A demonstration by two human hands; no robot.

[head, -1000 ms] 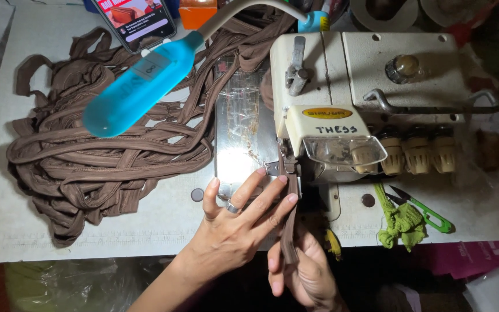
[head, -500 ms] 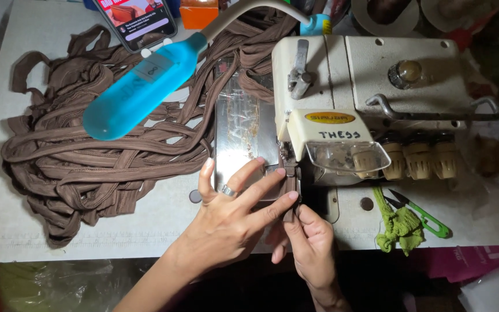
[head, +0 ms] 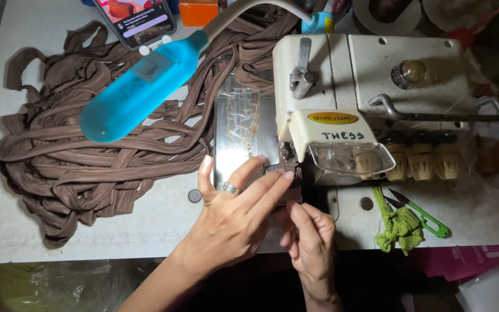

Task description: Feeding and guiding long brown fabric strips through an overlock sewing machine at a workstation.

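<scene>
Fingers point(head: 261, 182) of left hand point(head: 232, 222) spread flat on metal plate at sewing machine point(head: 371, 86); right hand point(head: 310, 237) pinches brown strip point(head: 306, 193) at table edge. Strip looks soft, light, limp; best held near needle.

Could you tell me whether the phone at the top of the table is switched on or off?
On: the phone shows a lit screen with a picture on it.

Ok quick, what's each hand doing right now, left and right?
Left hand: open, fingers spread flat on the metal plate by the sewing machine.
Right hand: fingers curled at the machine's front edge; whether it grips anything cannot be told.
</scene>
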